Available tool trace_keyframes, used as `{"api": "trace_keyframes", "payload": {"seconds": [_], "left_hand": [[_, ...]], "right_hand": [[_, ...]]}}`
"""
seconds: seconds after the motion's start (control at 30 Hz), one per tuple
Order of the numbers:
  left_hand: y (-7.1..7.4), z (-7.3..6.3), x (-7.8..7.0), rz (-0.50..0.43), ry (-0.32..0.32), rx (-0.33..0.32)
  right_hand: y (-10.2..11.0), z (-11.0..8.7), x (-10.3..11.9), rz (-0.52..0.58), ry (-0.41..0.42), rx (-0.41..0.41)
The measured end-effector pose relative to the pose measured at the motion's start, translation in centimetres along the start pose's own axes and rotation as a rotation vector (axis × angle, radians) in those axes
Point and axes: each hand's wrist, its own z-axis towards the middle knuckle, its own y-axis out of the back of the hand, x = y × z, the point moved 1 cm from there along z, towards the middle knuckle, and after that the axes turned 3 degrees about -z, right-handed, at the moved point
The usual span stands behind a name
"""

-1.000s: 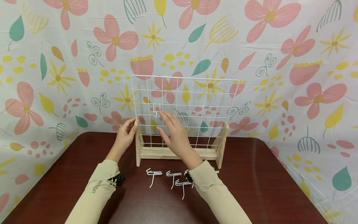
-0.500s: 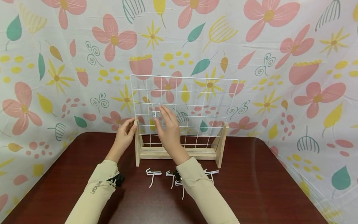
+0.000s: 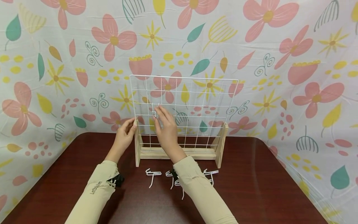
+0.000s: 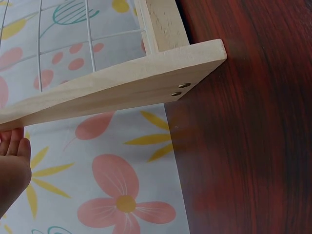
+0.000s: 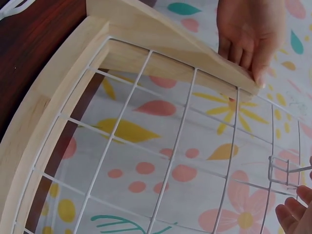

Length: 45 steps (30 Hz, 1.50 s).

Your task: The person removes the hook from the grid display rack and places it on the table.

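Observation:
A white wire grid panel [image 3: 196, 111] stands upright in a light wooden stand [image 3: 219, 146]. My left hand [image 3: 124, 137] grips the top of the stand's left side piece; in the right wrist view its thumb and fingers [image 5: 249, 48] close on that wooden end. On the grid's left part hangs a white wire hook [image 5: 279, 170], its prong sticking out from the mesh. My right hand [image 3: 167, 129] is at this hook, thumb and fairly straight fingers on either side of the prong. The right wrist view cuts off their contact at its edge.
Several loose white hooks lie on the dark red table in front of the stand, one at left [image 3: 152, 174] and one at right [image 3: 211, 173]. My right forearm [image 3: 201, 189] partly covers others. A flower-patterned cloth [image 3: 279, 77] hangs behind and at both sides.
My right hand has moved left and slightly up, its thumb and fingers drawing closer to the hung hook. The left hand stays on the stand.

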Motion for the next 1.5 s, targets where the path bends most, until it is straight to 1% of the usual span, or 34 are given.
{"api": "trace_keyframes", "payload": {"seconds": [0.27,0.5,0.67,0.87,1.03,1.17,1.5], "left_hand": [[-0.07,0.0,-0.17,-0.005,-0.005,-0.003],[-0.05,0.02,0.07,-0.013,0.0,-0.002],[-0.06,-0.05,-0.02,-0.014,0.008,-0.004],[-0.1,-0.09,-0.03,-0.007,-0.005,0.001],[-0.16,-0.11,-0.1,0.0,0.009,0.006],[-0.16,-0.19,-0.22,0.008,0.023,0.005],[-0.09,-0.18,-0.33,0.019,0.016,-0.001]], "right_hand": [[0.07,-0.09,-0.17,-0.021,0.023,-0.013],[0.01,-0.23,-0.39,-0.002,0.043,-0.027],[0.01,-0.26,-0.53,0.008,0.038,-0.016],[0.05,-0.21,-0.68,0.029,0.032,-0.019],[0.17,-0.07,-0.64,0.034,0.037,-0.024],[0.26,0.09,-0.57,0.045,0.057,-0.042],[0.51,0.59,-0.39,0.064,0.094,-0.063]]}}
